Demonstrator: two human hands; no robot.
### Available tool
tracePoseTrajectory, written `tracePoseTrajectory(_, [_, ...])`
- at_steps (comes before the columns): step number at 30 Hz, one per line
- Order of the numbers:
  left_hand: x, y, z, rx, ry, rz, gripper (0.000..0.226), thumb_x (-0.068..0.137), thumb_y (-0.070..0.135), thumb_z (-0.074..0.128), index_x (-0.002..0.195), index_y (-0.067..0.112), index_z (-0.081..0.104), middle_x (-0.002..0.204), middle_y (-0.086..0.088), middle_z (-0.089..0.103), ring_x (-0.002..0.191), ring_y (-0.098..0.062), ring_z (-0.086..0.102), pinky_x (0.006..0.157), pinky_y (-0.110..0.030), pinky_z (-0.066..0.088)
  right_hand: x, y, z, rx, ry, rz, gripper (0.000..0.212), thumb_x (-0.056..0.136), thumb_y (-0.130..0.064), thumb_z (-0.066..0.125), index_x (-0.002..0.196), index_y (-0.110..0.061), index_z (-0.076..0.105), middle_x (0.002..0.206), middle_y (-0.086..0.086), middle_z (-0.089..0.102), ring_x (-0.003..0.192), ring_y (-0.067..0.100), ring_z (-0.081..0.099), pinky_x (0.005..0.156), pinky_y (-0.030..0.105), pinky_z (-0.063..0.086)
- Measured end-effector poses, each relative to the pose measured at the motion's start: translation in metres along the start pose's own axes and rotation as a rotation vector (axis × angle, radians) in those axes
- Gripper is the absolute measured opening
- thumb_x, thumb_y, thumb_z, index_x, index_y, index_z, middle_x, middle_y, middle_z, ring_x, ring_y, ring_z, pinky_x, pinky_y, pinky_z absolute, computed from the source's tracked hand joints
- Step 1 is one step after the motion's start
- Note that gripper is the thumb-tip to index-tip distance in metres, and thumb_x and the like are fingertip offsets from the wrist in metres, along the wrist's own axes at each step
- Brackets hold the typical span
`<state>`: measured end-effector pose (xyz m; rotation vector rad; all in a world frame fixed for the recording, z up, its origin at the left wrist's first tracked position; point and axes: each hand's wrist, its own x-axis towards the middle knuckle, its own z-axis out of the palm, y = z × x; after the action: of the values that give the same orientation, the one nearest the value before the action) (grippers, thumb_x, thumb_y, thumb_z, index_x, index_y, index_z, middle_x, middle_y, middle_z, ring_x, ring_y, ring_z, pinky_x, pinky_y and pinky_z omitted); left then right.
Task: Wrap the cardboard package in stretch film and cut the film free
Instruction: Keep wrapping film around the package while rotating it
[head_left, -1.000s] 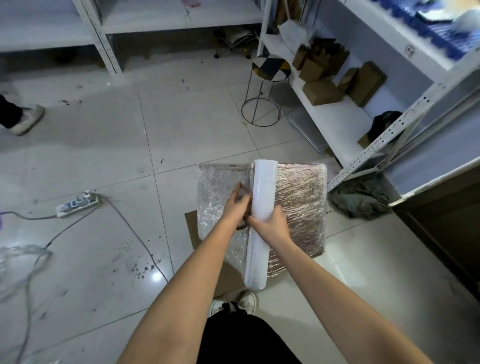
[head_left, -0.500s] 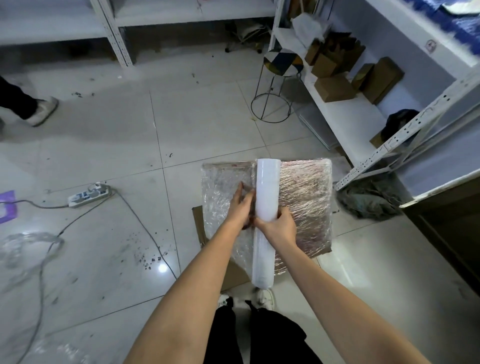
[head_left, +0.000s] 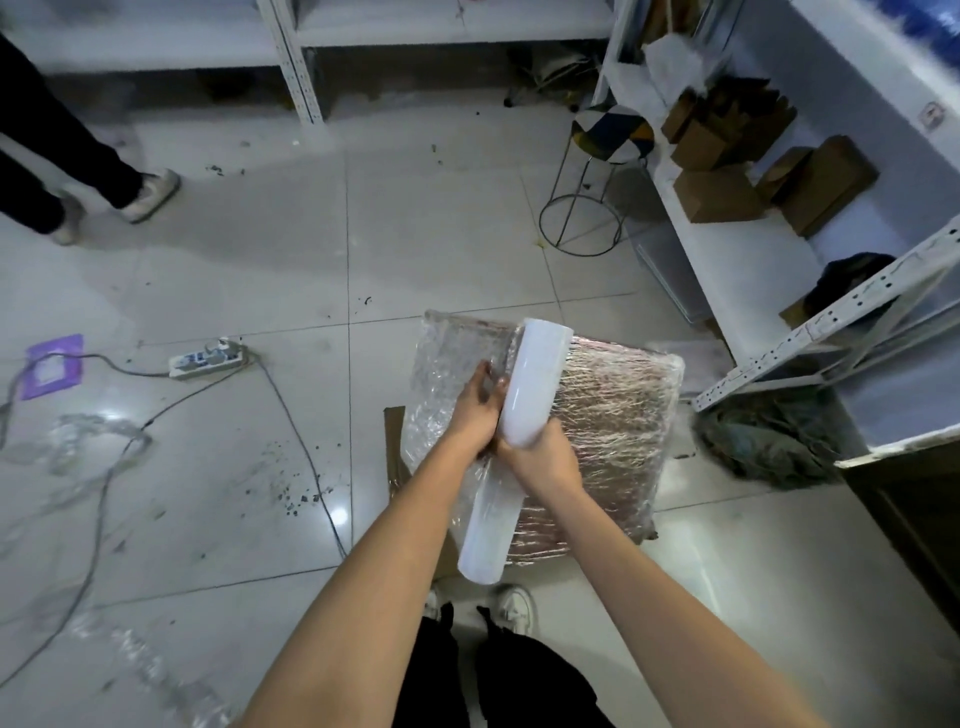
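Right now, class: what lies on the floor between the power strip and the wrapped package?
In the head view, only bare tile floor and a grey cable separate the power strip from the package.
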<state>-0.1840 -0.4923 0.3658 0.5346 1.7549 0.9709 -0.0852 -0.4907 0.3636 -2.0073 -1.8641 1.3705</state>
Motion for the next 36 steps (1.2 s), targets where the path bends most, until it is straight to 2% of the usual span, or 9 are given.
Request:
tracePoseTrajectory(4, [-0.002,0.003,0.014,-0.011,0.058,0.001,0.048,0.104,0.029,0.035,0.151,0.027,0.025,0.151,-0.008,0.037,0.131,-0.025,0.043,0.096,-0.027,0.037,0.005,0.004,-0.012,-0.114,0.093,-0.017,0.072,0.063,-0.050,0.076,0.113,-0.009,0.046,0.112,0.010,0.060,0.113,0.031,0.052,0.089,0.039,0.046])
tracePoseTrajectory(8, [-0.003,0.012,0.024,-0.012,0.070,-0.014,0.043,0.105,0.026,0.033,0.147,0.029,0.031,0.145,-0.007,0.045,0.103,-0.015,0.049,0.072,-0.020,0.041,0.006,0.012,-0.010,0.148,0.028,-0.035,0.077,0.056,-0.046,0.081,0.104,-0.014,0.030,0.110,0.011,0.056,0.102,0.030,0.059,0.083,0.046,0.052])
tracePoseTrajectory(13, [-0.004,0.009,0.021,0.008,0.066,-0.024,0.051,0.102,0.028,0.043,0.150,0.026,0.026,0.145,-0.007,0.045,0.122,-0.023,0.050,0.085,-0.024,0.039,0.014,0.022,-0.018,0.355,-0.159,-0.052,0.075,0.071,-0.018,0.081,0.119,-0.003,0.026,0.119,0.013,0.050,0.105,0.024,0.056,0.085,0.039,0.053])
tracePoseTrajectory(16, [-0.008,0.005,0.017,0.019,0.043,-0.052,0.058,0.098,0.035,0.050,0.150,0.029,0.027,0.136,-0.006,0.049,0.112,-0.022,0.053,0.090,-0.034,0.044,0.015,0.031,-0.022,0.477,-0.187,-0.047,0.071,0.072,-0.007,0.080,0.122,-0.001,0.030,0.116,0.009,0.052,0.101,0.020,0.056,0.072,0.025,0.050])
tracePoseTrajectory(19, [-0.008,0.001,0.013,0.045,0.020,-0.054,0.058,0.097,0.041,0.049,0.150,0.032,0.027,0.123,-0.003,0.050,0.101,-0.018,0.052,0.088,-0.036,0.045,0.015,0.038,-0.022,0.507,-0.209,-0.085,0.070,0.066,-0.006,0.083,0.123,-0.003,0.043,0.117,0.009,0.060,0.099,0.017,0.061,0.070,0.020,0.051])
tracePoseTrajectory(23, [-0.008,0.003,0.011,0.040,-0.032,-0.085,0.054,0.099,0.055,0.030,0.147,0.031,0.032,0.145,-0.003,0.045,0.128,-0.025,0.047,0.102,-0.041,0.037,0.011,0.036,-0.015,0.628,-0.183,-0.061,0.088,0.047,-0.011,0.088,0.123,-0.009,0.045,0.112,0.008,0.064,0.098,0.019,0.065,0.080,0.036,0.056])
tracePoseTrajectory(26, [-0.010,0.003,0.009,0.065,-0.026,-0.067,0.052,0.102,0.044,0.034,0.150,0.028,0.025,0.150,-0.005,0.038,0.134,-0.024,0.040,0.103,-0.033,0.034,0.005,0.035,-0.006,0.694,-0.156,-0.028,0.093,0.040,-0.024,0.083,0.122,-0.010,0.043,0.108,0.009,0.063,0.098,0.022,0.065,0.083,0.041,0.056])
tracePoseTrajectory(31, [-0.004,-0.003,0.006,0.063,-0.034,-0.032,0.060,0.098,0.045,0.043,0.151,0.027,0.023,0.151,-0.005,0.036,0.136,-0.024,0.038,0.102,-0.028,0.033,0.003,0.038,0.006,0.603,-0.105,-0.019,0.094,0.041,-0.037,0.083,0.120,-0.006,0.044,0.109,0.013,0.063,0.097,0.021,0.066,0.082,0.043,0.057])
tracePoseTrajectory(36, [-0.003,-0.003,0.013,0.144,-0.032,-0.001,0.065,0.095,0.048,0.048,0.151,0.028,0.023,0.146,-0.014,0.038,0.130,-0.030,0.043,0.109,-0.043,0.037,0.002,0.043,-0.001,0.580,-0.045,-0.032,0.076,0.063,-0.014,0.084,0.118,-0.009,0.032,0.110,0.007,0.054,0.100,0.019,0.059,0.081,0.034,0.052])
